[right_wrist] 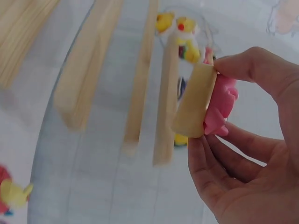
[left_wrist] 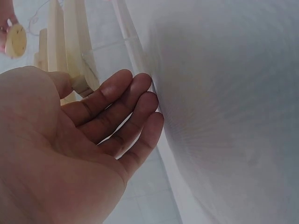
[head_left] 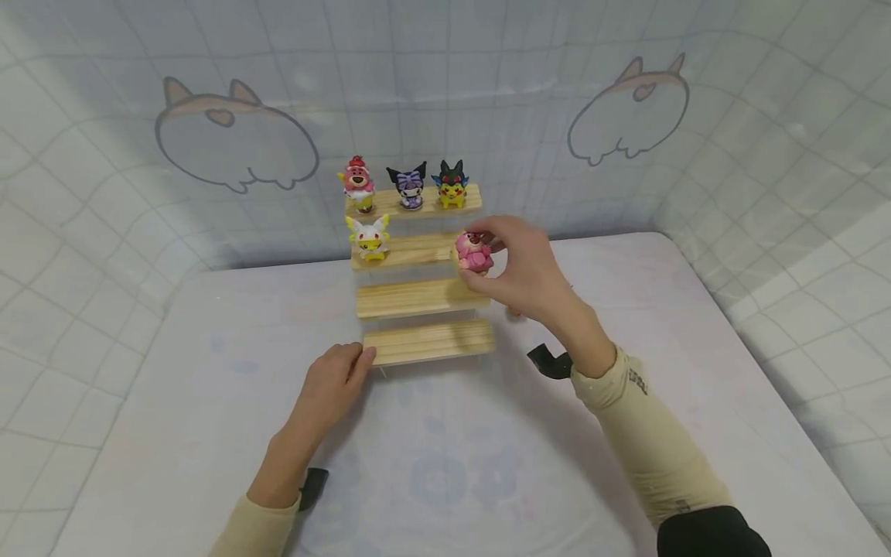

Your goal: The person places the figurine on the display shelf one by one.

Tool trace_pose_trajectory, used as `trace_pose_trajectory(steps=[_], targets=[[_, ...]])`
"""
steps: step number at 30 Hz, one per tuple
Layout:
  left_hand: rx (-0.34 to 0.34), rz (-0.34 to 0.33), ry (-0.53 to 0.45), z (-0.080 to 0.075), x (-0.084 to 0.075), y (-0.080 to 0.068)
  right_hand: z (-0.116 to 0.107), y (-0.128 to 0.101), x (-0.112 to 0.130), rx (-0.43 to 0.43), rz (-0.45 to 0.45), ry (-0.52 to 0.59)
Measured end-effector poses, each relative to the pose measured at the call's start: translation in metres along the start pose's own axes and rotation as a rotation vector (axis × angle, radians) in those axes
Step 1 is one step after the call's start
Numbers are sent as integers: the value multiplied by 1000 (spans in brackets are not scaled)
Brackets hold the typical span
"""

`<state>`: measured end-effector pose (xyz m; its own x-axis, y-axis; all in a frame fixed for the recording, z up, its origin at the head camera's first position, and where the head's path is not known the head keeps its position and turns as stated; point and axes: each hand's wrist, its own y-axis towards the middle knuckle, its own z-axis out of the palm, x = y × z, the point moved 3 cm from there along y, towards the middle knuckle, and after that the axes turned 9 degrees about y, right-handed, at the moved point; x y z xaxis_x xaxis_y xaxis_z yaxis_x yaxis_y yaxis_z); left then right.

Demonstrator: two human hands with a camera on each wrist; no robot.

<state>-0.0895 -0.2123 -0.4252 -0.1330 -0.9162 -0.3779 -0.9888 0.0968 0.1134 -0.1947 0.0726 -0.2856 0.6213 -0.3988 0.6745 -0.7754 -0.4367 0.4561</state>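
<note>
The right hand [head_left: 525,267] pinches a small pink figurine on a round pale wooden base [head_left: 475,253] between thumb and fingertips, holding it at the right end of the second step from the top of the four-step pale wooden display stand [head_left: 425,342]. The figurine stands roughly upright, base down, just above that step. A white-and-yellow figurine [head_left: 369,236] stands at the same step's left end, well apart. The left hand [head_left: 336,381], fingers relaxed and holding nothing, rests against the left end of the stand's lowest step.
</note>
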Motion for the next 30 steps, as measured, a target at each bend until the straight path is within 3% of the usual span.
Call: trace_pose_trajectory(steps=[7,16,21,30], targets=[[2,5,5,1,2,1,27,20,13,15,18,-22],[-4,5,5,1,4,1,62,41,9,-7,109,-133],[-3,8,0,2,5,2,77,43,2,-27,95,-97],[-10,19,-5,3,3,1,85,39,-5,-95,112,-27]])
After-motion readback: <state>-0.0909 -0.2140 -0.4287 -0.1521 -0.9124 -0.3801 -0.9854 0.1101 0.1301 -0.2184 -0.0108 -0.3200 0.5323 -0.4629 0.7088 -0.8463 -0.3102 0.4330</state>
